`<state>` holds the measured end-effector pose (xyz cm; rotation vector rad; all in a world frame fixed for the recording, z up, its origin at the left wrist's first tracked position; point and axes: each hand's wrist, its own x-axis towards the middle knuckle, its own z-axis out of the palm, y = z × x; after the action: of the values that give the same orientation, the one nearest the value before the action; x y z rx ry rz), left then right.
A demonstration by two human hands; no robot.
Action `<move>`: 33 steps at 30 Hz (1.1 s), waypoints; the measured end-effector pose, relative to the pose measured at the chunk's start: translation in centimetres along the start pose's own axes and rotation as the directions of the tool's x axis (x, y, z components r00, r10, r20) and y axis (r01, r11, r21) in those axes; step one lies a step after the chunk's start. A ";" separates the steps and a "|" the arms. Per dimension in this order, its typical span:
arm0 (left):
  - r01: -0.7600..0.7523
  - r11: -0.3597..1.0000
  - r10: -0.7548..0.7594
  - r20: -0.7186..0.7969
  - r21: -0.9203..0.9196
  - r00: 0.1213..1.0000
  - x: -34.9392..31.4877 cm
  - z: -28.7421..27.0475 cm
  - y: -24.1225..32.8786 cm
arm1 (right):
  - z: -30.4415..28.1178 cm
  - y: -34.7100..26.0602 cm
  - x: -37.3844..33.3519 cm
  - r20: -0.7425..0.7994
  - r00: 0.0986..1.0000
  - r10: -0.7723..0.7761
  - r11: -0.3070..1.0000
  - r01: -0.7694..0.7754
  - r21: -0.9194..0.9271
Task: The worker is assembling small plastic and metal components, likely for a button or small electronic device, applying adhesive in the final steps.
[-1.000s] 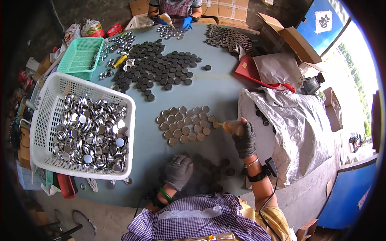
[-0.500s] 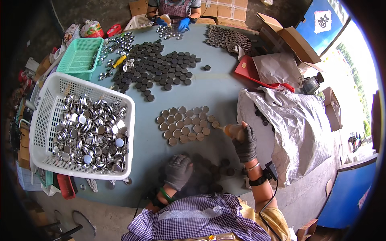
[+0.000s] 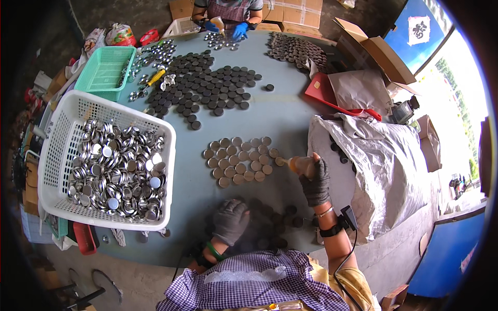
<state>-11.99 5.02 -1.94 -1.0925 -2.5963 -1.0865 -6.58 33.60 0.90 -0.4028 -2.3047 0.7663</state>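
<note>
My right hand (image 3: 315, 181), in a dark fingerless glove, is closed around a squeeze bottle (image 3: 302, 166) with amber contents. The bottle is tilted, its nozzle pointing left at the rightmost of a cluster of shallow round metal caps (image 3: 240, 168) laid out on the table. My left hand (image 3: 230, 220), also gloved, rests on the table below the cluster with its fingers curled under; whatever is in them, if anything, is hidden. Several dark round discs (image 3: 277, 220) lie beside it to the right, partly blurred.
A white basket (image 3: 168, 181) full of metal caps stands left, a green basket (image 3: 98, 93) behind it. Dark discs (image 3: 207, 85) spread across the far middle. A red dustpan (image 3: 319, 88) and a white sack (image 3: 389, 171) lie right. Opposite, a co-worker's blue-gloved hand (image 3: 240, 30) works.
The bottle's nozzle has shifted very slightly up and left at the rightmost cap. My left hand stays in place. The co-worker's bottle has moved slightly.
</note>
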 end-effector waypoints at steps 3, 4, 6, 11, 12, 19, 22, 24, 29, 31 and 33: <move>0.006 1.000 -0.006 0.002 0.000 1.000 -0.1 0.1 0.0 | 0.0 0.1 -0.2 -0.018 1.000 -0.020 0.999 0.021 0.028; 0.007 1.000 -0.007 0.000 0.003 1.000 -0.1 0.1 -0.1 | 0.0 0.1 -0.5 -0.017 1.000 -0.020 0.999 0.021 0.028; 0.006 1.000 -0.006 -0.001 0.009 1.000 -0.1 0.1 0.0 | 0.0 -0.1 -1.1 -0.061 0.996 -0.060 0.998 0.060 0.006; 0.013 1.000 -0.013 0.009 0.025 1.000 -0.1 0.1 -0.2 | -0.2 -2.2 -1.5 -0.015 0.999 -0.049 0.991 0.051 0.128; 0.009 1.000 -0.009 0.012 0.028 1.000 0.0 0.0 -0.1 | -0.1 -2.4 -1.6 0.001 0.999 -0.042 0.992 0.042 0.118; -0.002 1.000 0.003 -0.016 0.005 1.000 -0.1 0.0 -0.1 | 0.9 -2.1 -1.8 0.010 0.996 -0.086 0.994 0.085 0.070; 0.007 1.000 -0.007 0.000 -0.001 1.000 0.1 -0.2 0.0 | 1.0 -2.0 -1.8 0.024 0.997 -0.070 0.994 0.068 0.084; 0.001 1.000 -0.001 -0.010 0.005 1.000 0.0 -0.1 0.0 | 1.1 -2.0 -1.7 0.042 0.998 -0.057 0.994 0.053 0.096; -0.009 1.000 0.009 -0.017 0.015 1.000 -0.1 0.0 -0.2 | 1.0 -1.8 -1.8 0.056 0.998 -0.035 0.995 0.030 0.096; -0.010 1.000 0.010 -0.018 0.002 1.000 0.0 -0.1 -0.1 | 0.8 -1.8 -1.9 0.060 0.998 -0.031 0.995 0.025 0.095; -0.005 1.000 0.005 -0.014 0.003 1.000 0.0 -0.1 -0.1 | 0.5 -2.0 -2.0 0.067 0.997 -0.044 0.996 0.038 0.084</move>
<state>-12.04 4.89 -1.89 -1.0863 -2.5817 -1.0856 -5.63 30.90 0.81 -0.2952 -2.3286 0.8648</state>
